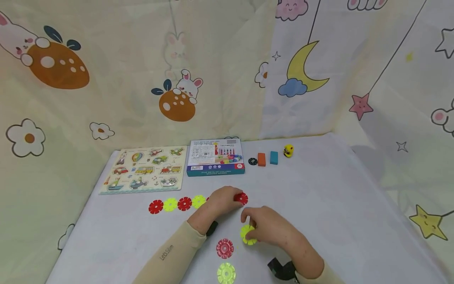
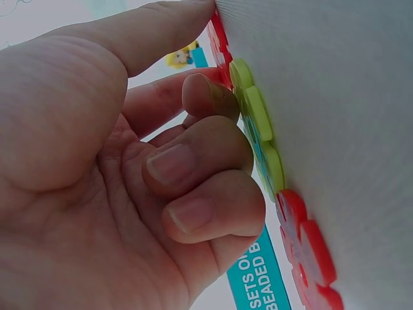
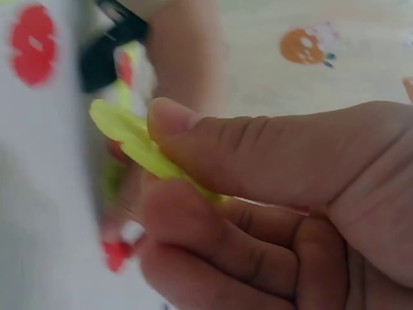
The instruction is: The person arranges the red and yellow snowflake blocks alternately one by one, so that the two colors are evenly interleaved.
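Fingers of the right hand (image 1: 271, 225) pinch a yellow-green disc (image 3: 132, 142) above the worktop (image 1: 319, 197); the left hand's (image 1: 222, 202) thumb and finger pinch a red disc (image 1: 243, 198) at the right end of a row of alternating discs (image 1: 184, 203).

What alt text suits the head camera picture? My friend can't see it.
A person's right hand pinches a yellow flower-shaped disc while the left hand holds the red disc ending a row of red and yellow ones on a white tabletop. Behind the row lie a picture puzzle board and a flat box.
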Demonstrator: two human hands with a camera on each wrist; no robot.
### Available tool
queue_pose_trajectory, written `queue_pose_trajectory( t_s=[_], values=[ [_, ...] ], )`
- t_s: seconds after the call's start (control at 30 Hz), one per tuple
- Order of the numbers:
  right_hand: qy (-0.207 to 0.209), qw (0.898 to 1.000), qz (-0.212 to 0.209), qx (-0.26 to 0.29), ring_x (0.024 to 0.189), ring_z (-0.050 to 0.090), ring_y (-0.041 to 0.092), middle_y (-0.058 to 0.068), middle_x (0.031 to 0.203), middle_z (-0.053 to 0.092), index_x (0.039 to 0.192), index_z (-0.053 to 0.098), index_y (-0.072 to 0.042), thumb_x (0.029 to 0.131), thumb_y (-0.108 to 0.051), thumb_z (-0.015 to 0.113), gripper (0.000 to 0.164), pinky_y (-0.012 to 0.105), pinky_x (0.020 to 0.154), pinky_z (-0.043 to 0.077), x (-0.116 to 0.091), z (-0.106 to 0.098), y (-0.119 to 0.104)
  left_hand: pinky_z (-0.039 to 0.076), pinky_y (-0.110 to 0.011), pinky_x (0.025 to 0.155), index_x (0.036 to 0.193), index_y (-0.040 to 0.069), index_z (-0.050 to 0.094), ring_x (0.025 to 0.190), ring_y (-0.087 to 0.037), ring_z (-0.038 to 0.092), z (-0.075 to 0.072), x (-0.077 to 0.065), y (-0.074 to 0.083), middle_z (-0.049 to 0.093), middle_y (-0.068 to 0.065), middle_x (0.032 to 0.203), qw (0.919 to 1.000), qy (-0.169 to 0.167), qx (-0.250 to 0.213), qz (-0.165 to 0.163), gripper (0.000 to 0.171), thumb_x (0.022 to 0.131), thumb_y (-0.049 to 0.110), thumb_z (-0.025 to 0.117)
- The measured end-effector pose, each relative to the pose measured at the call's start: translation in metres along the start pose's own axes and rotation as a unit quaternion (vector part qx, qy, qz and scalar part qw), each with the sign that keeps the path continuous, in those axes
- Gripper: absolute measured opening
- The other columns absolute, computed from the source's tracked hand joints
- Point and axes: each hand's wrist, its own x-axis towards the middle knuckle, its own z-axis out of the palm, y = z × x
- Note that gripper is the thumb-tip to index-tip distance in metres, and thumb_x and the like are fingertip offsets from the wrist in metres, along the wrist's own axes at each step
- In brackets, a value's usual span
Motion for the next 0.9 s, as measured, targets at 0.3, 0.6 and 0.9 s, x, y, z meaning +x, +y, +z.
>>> queue_pose_trajectory(
  t_s=[0.3, 0.6, 0.9],
  values=[
    [0.072, 0.995, 0.065, 0.036, 0.083, 0.053, 0.019, 0.002, 0.091, 0.058, 0.113, 0.066, -0.018, 0.073, -0.007, 0.079, 0.043, 0.031, 0.064, 0.050, 0.031, -0.048, 0.031, 0.048, -0.033, 0.080, 0.124, 0.019, 0.063, 0.097, -0.014, 0.054, 0.000, 0.001, 0.002, 0.063, 0.002, 0.108, 0.9999, -0.006, -0.007, -0.005, 0.049, 0.080, 0.037, 0.074],
    [0.077, 0.991, 0.096, 0.055, 0.082, 0.052, 0.020, 0.005, 0.094, 0.057, 0.115, 0.065, -0.014, 0.077, -0.012, 0.077, 0.040, 0.030, 0.066, 0.049, 0.066, -0.032, 0.075, 0.048, -0.033, 0.080, 0.124, 0.019, 0.063, 0.097, -0.014, 0.054, 0.000, -0.003, 0.003, 0.063, 0.003, 0.108, 1.0000, -0.003, -0.004, 0.002, 0.048, 0.080, 0.037, 0.074],
    [0.090, 0.990, 0.113, -0.008, 0.086, 0.050, 0.022, 0.006, 0.094, 0.056, 0.102, 0.064, -0.013, 0.073, -0.018, 0.082, 0.035, 0.034, 0.072, 0.049, 0.076, -0.026, 0.085, 0.048, -0.032, 0.080, 0.125, 0.019, 0.062, 0.097, -0.013, 0.054, 0.001, 0.000, 0.001, 0.063, 0.003, 0.109, 0.9998, 0.001, 0.017, 0.013, 0.049, 0.081, 0.037, 0.073]
  ],
)
